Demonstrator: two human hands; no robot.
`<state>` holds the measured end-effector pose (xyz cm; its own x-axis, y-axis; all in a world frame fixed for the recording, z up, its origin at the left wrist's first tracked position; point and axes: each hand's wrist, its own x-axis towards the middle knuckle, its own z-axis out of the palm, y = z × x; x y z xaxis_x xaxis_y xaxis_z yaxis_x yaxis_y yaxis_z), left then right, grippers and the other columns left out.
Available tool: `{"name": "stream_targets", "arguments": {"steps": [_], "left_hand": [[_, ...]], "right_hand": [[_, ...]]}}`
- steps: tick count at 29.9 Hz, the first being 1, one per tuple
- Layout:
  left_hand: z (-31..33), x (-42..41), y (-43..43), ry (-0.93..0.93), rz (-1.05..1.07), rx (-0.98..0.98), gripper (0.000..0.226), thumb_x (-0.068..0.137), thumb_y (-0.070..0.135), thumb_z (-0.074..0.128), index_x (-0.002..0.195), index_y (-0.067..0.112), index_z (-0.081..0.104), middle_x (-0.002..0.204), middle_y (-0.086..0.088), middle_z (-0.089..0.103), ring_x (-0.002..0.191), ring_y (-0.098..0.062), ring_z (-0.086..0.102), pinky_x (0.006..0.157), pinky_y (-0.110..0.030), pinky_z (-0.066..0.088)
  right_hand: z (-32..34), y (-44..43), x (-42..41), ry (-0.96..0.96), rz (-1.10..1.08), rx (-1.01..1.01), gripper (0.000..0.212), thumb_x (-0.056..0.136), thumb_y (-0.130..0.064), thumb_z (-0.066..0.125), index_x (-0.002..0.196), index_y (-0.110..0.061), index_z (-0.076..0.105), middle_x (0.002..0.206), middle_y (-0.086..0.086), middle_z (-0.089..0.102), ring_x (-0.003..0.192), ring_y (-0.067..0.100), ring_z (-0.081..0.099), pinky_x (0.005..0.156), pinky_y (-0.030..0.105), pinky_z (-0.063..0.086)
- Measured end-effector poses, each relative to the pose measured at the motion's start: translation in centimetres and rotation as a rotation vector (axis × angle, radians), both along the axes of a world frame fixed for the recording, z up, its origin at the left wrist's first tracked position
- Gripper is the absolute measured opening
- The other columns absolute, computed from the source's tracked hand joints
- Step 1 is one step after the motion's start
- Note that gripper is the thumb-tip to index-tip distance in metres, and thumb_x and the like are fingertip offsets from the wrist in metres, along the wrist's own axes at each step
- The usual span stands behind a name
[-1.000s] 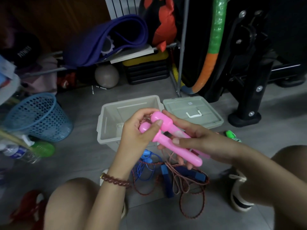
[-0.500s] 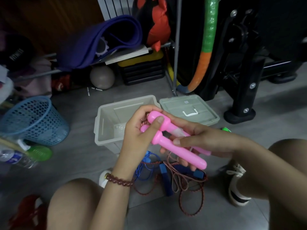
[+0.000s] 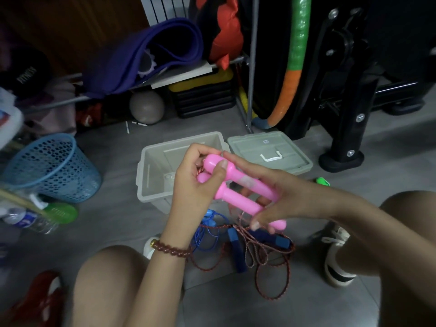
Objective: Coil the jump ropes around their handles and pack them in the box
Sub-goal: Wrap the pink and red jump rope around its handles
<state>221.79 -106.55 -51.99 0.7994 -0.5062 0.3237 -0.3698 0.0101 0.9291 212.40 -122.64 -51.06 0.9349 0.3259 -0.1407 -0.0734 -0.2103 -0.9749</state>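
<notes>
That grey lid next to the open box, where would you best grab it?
Probably by the white handle in the middle of the lid, coming straight down from above. The lid lies flat on the floor, top side up, so the handle faces up and nothing covers it.

Grey tile floor (image 3: 271,310); metal rack (image 3: 252,67); white radiator (image 3: 160,7); dim light.

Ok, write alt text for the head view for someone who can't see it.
A person's left hand and right hand hold two pink jump-rope handles side by side in front of an open grey box, its lid beside it on the floor. A red braided rope and a blue jump rope lie tangled below the hands.
</notes>
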Motion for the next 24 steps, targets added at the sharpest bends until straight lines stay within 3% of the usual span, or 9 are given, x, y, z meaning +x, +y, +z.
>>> {"name": "stream_targets", "arguments": {"steps": [4,6,8,10,12,15,20,22,24], "left_hand": [[-0.4,0.3,-0.4,-0.024,0.034,0.053,0.020,0.084,0.004,0.061,0.088,0.022,0.053,0.083,0.011,0.058,0.073,0.004,0.057,0.062,-0.010,0.045],[-0.5,0.4,-0.4,-0.033,0.047,0.061,0.019,0.084,0.005,0.061,0.088,0.022,0.053,0.085,0.010,0.058,0.074,0.004,0.057,0.062,-0.009,0.044],[-0.4,0.3,-0.3,-0.052,0.037,0.056,0.016,0.086,0.007,0.059,0.090,0.021,0.054,0.086,0.010,0.059,0.075,0.005,0.057,0.063,-0.009,0.044],[-0.3,0.1,-0.4,-0.033,0.033,0.023,0.010,0.092,0.011,0.053,0.096,0.019,0.057,0.089,0.015,0.063,0.079,0.007,0.057,0.065,-0.008,0.044],[-0.3,0.6,-0.5,0.060,0.045,-0.056,0.023,0.093,0.028,0.046,0.109,0.015,0.057,0.096,0.027,0.063,0.085,0.009,0.057,0.070,-0.010,0.044],[-0.6,1.8,-0.2,0.261,0.019,-0.207,0.046,0.085,0.053,0.035,0.110,0.025,0.062,0.104,0.014,0.066,0.093,-0.006,0.055,0.080,-0.023,0.042],[-0.8,-0.1,-1.4,0.297,0.150,0.158,0.034,0.101,0.035,0.028,0.111,0.017,0.055,0.112,0.004,0.056,0.115,-0.014,0.050,0.087,-0.019,0.038],[-1.6,-1.0,-2.3,0.299,-0.032,0.185,0.036,0.100,0.034,0.031,0.110,0.011,0.057,0.108,-0.003,0.063,0.104,-0.017,0.059,0.087,-0.023,0.045],[-2.3,-2.2,-3.0,0.314,-0.128,0.224,0.030,0.101,0.027,0.030,0.092,0.012,0.054,0.077,-0.004,0.060,0.072,-0.019,0.059,0.074,-0.035,0.047]], "right_hand": [[0.0,0.1,0.2,-0.076,-0.082,-0.230,0.094,0.085,0.001,0.064,0.144,-0.050,0.011,0.116,-0.009,0.062,0.062,0.014,0.054,0.060,0.035,0.053],[0.0,0.1,0.4,-0.072,-0.086,-0.227,0.088,0.089,0.000,0.059,0.145,-0.048,0.010,0.110,-0.021,0.061,0.061,0.008,0.047,0.058,0.029,0.049],[-0.1,-0.2,0.4,-0.054,-0.078,-0.207,0.085,0.090,0.000,0.057,0.146,-0.044,0.009,0.088,-0.036,0.060,0.060,0.006,0.045,0.057,0.025,0.046],[-0.1,-0.4,0.3,-0.063,-0.081,-0.166,0.084,0.090,0.002,0.056,0.146,-0.041,0.011,0.085,-0.038,0.059,0.059,0.003,0.046,0.056,0.024,0.046],[0.2,-0.6,0.2,-0.078,-0.096,-0.090,0.083,0.090,0.005,0.055,0.146,-0.039,0.012,0.094,-0.031,0.063,0.062,0.001,0.051,0.056,0.024,0.045],[0.7,-1.1,0.1,-0.072,-0.120,0.088,0.080,0.091,0.001,0.053,0.147,-0.041,0.014,0.110,0.006,0.068,0.067,0.009,0.050,0.057,0.025,0.043],[0.6,-1.1,0.0,-0.060,-0.122,0.381,0.079,0.090,0.002,0.051,0.146,-0.043,0.019,0.108,0.013,0.064,0.068,0.015,0.045,0.054,0.023,0.040],[0.5,-0.9,0.2,-0.097,-0.191,0.335,0.079,0.090,0.007,0.050,0.147,-0.038,0.021,0.099,0.005,0.062,0.065,0.015,0.045,0.051,0.021,0.039],[0.3,-1.1,0.5,-0.164,-0.328,0.151,0.080,0.089,0.010,0.052,0.147,-0.036,0.020,0.094,-0.007,0.061,0.059,0.008,0.048,0.047,0.019,0.040]]}}
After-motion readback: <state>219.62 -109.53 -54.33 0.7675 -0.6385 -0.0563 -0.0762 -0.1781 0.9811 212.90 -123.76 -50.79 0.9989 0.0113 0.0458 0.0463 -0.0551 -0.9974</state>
